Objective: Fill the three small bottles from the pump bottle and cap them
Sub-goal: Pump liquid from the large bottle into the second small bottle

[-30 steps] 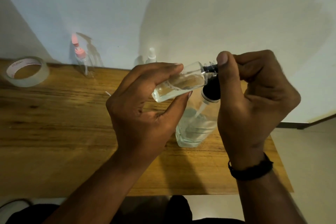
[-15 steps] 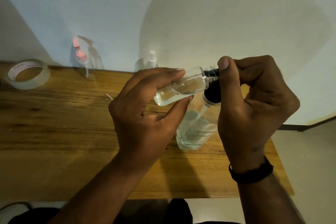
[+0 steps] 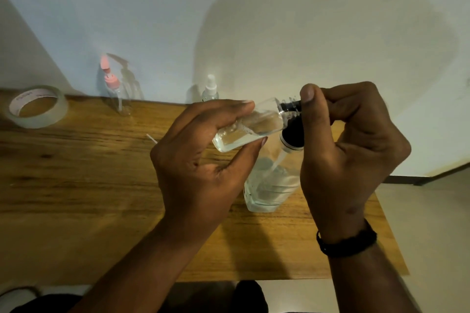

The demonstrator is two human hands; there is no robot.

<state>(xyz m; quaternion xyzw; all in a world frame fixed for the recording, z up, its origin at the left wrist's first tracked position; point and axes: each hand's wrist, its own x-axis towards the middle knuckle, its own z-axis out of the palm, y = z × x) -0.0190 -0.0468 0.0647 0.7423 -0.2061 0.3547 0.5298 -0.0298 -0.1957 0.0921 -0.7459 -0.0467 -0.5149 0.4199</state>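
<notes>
- The left hand (image 3: 203,160) is gripping a tilted small clear bottle (image 3: 250,128) between fingers and thumb.
- The right hand (image 3: 351,150) is pinching the black pump nozzle (image 3: 291,107) at the bottle's mouth.

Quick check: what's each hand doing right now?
Left hand: closed, gripping the small clear bottle, tilted on its side.
Right hand: closed, fingers pinching the black cap at that bottle's neck.

Dim, warm light; broad soft shadow on the wall (image 3: 330,46); wide-angle bending at edges; slight softness.
</notes>
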